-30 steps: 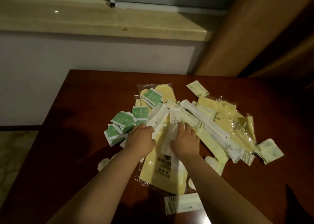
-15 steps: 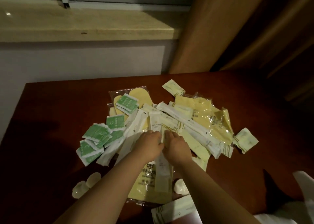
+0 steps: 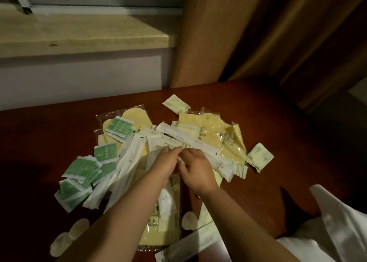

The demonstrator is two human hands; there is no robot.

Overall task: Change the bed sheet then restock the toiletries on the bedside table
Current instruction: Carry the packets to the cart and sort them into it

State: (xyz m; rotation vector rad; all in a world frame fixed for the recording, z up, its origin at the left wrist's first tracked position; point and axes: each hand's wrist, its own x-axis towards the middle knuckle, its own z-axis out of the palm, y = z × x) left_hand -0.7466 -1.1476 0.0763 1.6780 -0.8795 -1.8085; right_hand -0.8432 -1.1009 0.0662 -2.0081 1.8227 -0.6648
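— So, what takes up the most room?

— A dark red-brown bedside table (image 3: 268,126), pushed against a pale wall under a stone window ledge (image 3: 83,35), with a tan curtain (image 3: 248,33) hanging at the right. White bedding (image 3: 337,228) shows at the lower right corner.

— And on the table?

— A loose heap of toiletries. Largest are the clear bags of yellow slippers (image 3: 220,134), one more lying under the forearms. Long white sachets (image 3: 190,140) cross the middle, and green packets (image 3: 83,172) fan out at the left. Small cream packets (image 3: 175,103) sit at the far and right edges, and little white oval pieces (image 3: 78,229) lie near the front left.

— The hands?

— Both meet over the middle of the heap. The left hand (image 3: 164,164) and right hand (image 3: 196,168) have their fingers curled, pinching a thin white sachet (image 3: 179,159) between them.
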